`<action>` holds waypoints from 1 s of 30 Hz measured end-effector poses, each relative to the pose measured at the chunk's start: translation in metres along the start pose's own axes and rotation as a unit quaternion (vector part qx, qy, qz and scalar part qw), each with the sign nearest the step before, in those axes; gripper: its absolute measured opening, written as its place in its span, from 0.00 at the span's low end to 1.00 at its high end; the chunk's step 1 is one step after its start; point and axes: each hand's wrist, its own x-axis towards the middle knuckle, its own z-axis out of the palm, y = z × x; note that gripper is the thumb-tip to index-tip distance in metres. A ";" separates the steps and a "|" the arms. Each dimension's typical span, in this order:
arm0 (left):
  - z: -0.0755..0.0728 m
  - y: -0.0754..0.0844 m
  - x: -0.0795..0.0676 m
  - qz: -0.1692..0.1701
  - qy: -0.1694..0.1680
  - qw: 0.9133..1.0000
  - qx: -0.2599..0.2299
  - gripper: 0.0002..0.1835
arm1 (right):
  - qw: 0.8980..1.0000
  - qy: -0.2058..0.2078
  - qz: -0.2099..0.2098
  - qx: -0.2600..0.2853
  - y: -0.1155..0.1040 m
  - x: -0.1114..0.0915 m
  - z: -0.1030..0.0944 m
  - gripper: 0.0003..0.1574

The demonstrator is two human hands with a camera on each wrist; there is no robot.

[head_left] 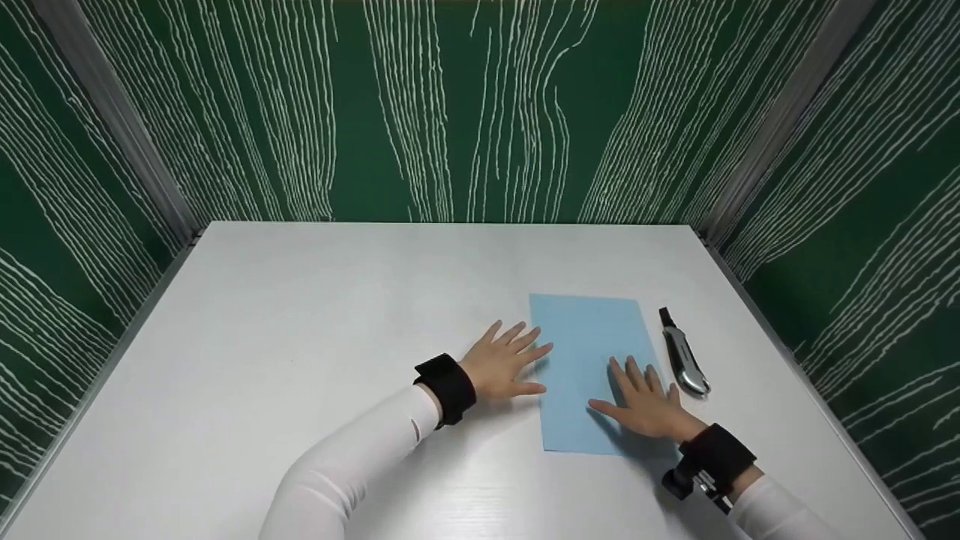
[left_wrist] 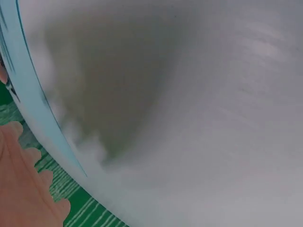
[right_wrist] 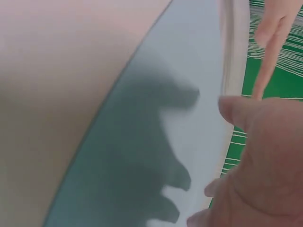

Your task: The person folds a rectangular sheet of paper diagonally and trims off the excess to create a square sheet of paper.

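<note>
A light blue sheet of paper lies flat on the white table, longer from front to back than across. My left hand is at its left edge with the fingers spread, their tips at the paper's margin. Over the sheet's lower right part is my right hand, fingers straight and apart, casting a dark shadow on the paper. That shadow shows a gap under the right hand in the right wrist view. Neither hand holds anything. Just right of the sheet lies a utility knife with a silver and black body.
The white table reaches to green walls with pale wavy lines at the back and sides. Grey metal posts stand in the back corners. A black strap circles each wrist.
</note>
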 end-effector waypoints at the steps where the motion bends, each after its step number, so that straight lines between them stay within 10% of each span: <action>1: 0.002 0.004 0.001 0.003 0.002 1.000 0.016 0.39 | 1.000 -0.005 0.001 0.002 0.001 -0.002 0.001 0.67; 20: 0.031 0.020 0.003 0.025 0.020 0.999 0.007 0.38 | 0.999 -0.025 -0.001 0.022 0.004 -0.011 0.014 0.70; 30: 0.028 0.023 -0.014 -0.024 0.009 1.000 -0.003 0.38 | 0.999 -0.015 -0.038 0.018 -0.006 -0.005 0.017 0.65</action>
